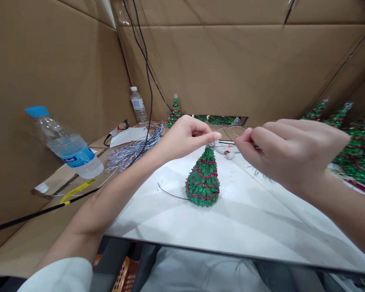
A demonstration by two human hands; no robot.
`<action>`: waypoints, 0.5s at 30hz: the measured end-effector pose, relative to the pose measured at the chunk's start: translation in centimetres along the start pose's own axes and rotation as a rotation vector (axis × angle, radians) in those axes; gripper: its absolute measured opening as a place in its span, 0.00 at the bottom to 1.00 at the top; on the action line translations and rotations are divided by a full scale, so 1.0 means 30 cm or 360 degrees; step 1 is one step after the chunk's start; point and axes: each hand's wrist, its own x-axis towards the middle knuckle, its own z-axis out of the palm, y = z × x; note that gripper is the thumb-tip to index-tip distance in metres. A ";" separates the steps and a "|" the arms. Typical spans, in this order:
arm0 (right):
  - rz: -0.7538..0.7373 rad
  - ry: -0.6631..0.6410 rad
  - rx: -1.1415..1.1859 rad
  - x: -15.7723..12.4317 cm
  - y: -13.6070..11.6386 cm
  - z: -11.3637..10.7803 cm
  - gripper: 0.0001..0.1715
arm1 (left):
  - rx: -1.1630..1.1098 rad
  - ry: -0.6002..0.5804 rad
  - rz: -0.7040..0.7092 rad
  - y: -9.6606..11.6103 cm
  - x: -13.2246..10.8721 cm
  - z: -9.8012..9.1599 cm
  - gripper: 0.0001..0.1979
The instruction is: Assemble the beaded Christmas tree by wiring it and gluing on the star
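Head view shows the left hand [187,136] and right hand [287,152] each pinched shut on a thin wire [228,142] just above the small green tree [203,178] on the tabletop [246,219]; keeping the wire taut and centred over the tip should help.

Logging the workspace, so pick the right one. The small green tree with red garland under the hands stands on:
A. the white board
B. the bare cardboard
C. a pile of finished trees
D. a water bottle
A: the small green tree stands upright on the white board, just below the pinched left hand and right hand.
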 end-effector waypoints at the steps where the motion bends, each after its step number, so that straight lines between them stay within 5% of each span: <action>1: -0.0004 0.0002 -0.0008 0.000 -0.001 -0.001 0.25 | -0.0010 -0.0005 0.0000 0.000 0.001 0.000 0.24; 10: -0.0027 0.0004 -0.0094 0.012 0.004 0.011 0.24 | -0.0001 0.0005 0.0017 0.002 -0.001 0.002 0.23; 15: 0.0421 -0.0226 0.0053 0.020 0.039 0.071 0.18 | -0.0021 -0.0003 0.0007 0.002 0.000 0.002 0.22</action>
